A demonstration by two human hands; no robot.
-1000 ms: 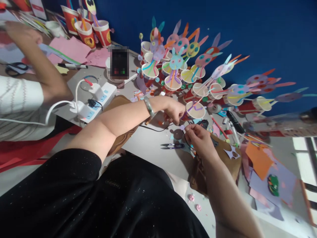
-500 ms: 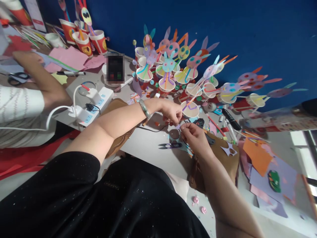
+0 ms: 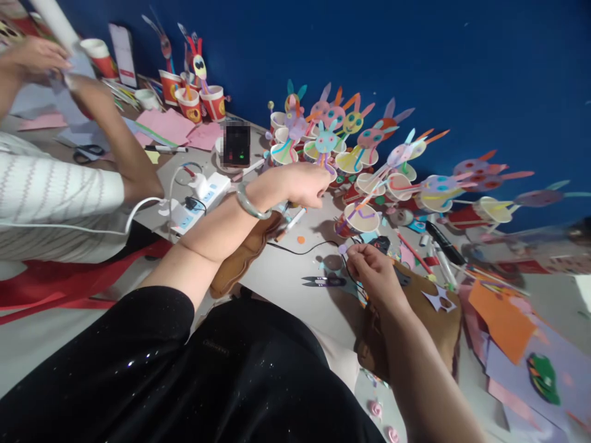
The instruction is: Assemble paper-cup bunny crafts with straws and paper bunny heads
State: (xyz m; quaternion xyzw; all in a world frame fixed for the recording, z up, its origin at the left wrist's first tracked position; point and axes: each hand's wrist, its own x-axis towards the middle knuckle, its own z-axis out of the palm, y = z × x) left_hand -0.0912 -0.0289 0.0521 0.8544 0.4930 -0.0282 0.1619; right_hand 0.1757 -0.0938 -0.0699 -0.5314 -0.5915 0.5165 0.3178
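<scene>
My right hand (image 3: 373,271) pinches a small light-purple paper disc (image 3: 342,249) between thumb and fingertips, above the table's front part. My left hand (image 3: 305,184), with a jade-green bangle on its wrist, is raised near the front row of cups. Its fingers are curled together, and whatever they might hold is hidden. Just right of it stands a paper cup (image 3: 357,220) with purple pipe cleaners in it. Below the disc lie thread snips (image 3: 323,282) on the table. A black cable (image 3: 300,251) runs between my hands.
Several cups with paper rabbit heads (image 3: 327,140) stand along the blue wall. At left are a power strip (image 3: 203,203), a phone (image 3: 237,146) and another person's arm (image 3: 115,141). A brown cushion (image 3: 429,323), purple paper scrap (image 3: 438,299) and orange paper (image 3: 503,320) lie at right.
My left hand has moved up and left, away from my right hand, toward the cups. The disc now shows clearly in my right fingers. The camera view has shifted slightly.
</scene>
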